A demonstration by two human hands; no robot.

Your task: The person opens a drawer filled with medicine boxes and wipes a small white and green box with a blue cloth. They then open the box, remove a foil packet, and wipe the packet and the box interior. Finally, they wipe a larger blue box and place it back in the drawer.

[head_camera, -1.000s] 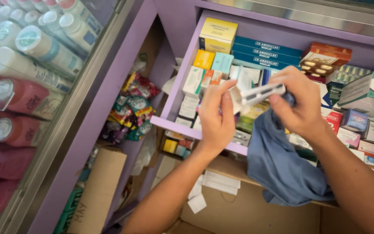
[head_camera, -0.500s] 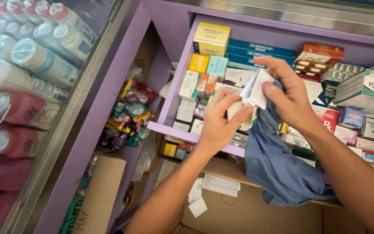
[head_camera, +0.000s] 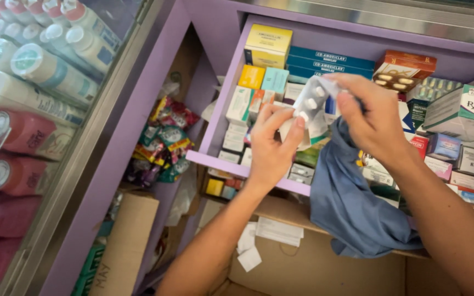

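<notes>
Over an open purple drawer (head_camera: 221, 160) packed with medicine boxes, both my hands hold a silver blister strip of white tablets (head_camera: 312, 101). My right hand (head_camera: 377, 123) pinches its upper right end, and a blue cloth (head_camera: 352, 203) hangs down from under that hand. My left hand (head_camera: 271, 148) grips a small pale box that sits just below the strip, with its fingertips touching the strip's lower end. The box is mostly hidden by my fingers and the strip.
The drawer holds a yellow box (head_camera: 267, 45), dark blue flat boxes (head_camera: 330, 61), an orange-brown box (head_camera: 404, 68) and a white and green box (head_camera: 470, 112). Left, a glass case shows bottles (head_camera: 39, 66). Below are snack packets (head_camera: 165, 140) and cardboard boxes (head_camera: 127, 235).
The folded white item in my right hand a second ago gave way to a blister strip turned face up; both hands shifted slightly left and up over the drawer.
</notes>
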